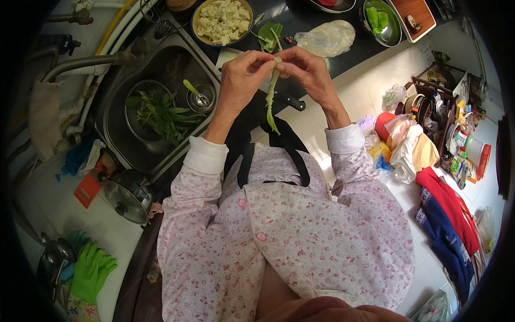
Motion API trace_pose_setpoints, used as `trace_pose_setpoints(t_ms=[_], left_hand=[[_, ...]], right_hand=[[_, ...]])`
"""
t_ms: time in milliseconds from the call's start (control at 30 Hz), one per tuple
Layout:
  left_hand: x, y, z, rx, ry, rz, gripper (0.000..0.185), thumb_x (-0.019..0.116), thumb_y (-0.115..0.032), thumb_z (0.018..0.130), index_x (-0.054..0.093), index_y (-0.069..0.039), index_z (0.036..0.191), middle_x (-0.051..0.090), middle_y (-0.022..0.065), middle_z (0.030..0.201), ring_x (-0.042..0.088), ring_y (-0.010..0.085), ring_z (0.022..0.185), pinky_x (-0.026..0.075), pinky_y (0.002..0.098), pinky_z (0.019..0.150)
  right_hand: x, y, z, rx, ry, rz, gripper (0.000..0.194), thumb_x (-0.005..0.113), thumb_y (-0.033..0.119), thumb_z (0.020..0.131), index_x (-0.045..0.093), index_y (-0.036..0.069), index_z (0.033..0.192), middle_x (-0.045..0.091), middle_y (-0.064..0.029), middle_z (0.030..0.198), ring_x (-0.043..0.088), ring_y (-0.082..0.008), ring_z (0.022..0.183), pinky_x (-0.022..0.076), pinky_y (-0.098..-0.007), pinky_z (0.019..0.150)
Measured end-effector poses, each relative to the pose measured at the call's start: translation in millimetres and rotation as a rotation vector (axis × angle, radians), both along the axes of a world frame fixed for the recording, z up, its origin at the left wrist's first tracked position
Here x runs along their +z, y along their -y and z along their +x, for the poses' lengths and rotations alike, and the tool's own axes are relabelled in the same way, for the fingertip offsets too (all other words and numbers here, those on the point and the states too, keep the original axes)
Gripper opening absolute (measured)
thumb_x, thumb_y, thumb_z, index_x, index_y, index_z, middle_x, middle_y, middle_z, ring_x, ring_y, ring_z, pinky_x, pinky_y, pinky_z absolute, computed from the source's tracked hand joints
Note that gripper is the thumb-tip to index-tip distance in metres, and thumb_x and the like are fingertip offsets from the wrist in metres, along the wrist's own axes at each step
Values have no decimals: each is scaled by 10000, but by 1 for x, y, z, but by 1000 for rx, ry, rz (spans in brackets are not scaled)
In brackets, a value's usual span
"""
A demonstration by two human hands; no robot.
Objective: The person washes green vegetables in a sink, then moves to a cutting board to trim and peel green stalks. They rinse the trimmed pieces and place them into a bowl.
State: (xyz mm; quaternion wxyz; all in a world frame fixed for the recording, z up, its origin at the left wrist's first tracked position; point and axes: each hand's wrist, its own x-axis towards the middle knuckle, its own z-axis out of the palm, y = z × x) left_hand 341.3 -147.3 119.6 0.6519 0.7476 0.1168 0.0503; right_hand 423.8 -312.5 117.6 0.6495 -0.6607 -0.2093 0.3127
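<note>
My left hand [246, 76] and my right hand [307, 74] meet in front of me, the fingertips of both pinching a pale green vegetable stem [271, 94]. A ragged, leafy green strip of it hangs down below the fingers. Just beyond the hands, green leaf pieces [267, 37] lie on the dark countertop. Under and beside the hands, a kitchen knife with a black handle [297, 104] rests at the counter's edge, its blade partly hidden. To the left, a metal bowl of leafy greens [159, 116] stands in the sink.
The steel sink [116, 141] also holds a small glass bowl with a green-handled utensil [197, 94]. Beyond it stands a bowl of cauliflower pieces [223, 22]. A plastic bag [328, 38], a metal bowl with green peppers [378, 22] and a tray [416, 14] are at the back right.
</note>
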Motion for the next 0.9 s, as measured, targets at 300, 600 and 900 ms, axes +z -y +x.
trace_pose_setpoints(t_ms=[300,600,900], left_hand=[[9,0,-2,29,-53,82,105,634,-21,874,663,37,956,694,48,875,647,81,785,522,212,708],[-1,4,-5,160,-10,-212,63,613,-4,886,655,33,916,676,65,887,636,104,773,535,236,692],[7,5,-7,286,-49,-389,75,641,-45,874,657,24,896,674,67,829,637,108,714,525,232,681]], right_hand=[[2,-10,-9,-13,108,-81,160,671,95,867,641,-18,976,654,-37,784,596,-85,666,494,-224,623],[10,-16,-13,-101,-65,2,175,674,100,854,628,-38,951,654,-43,779,581,-65,650,469,-210,589],[7,-19,-19,-132,-21,19,163,657,75,873,603,-38,978,645,-50,819,615,-89,696,500,-214,647]])
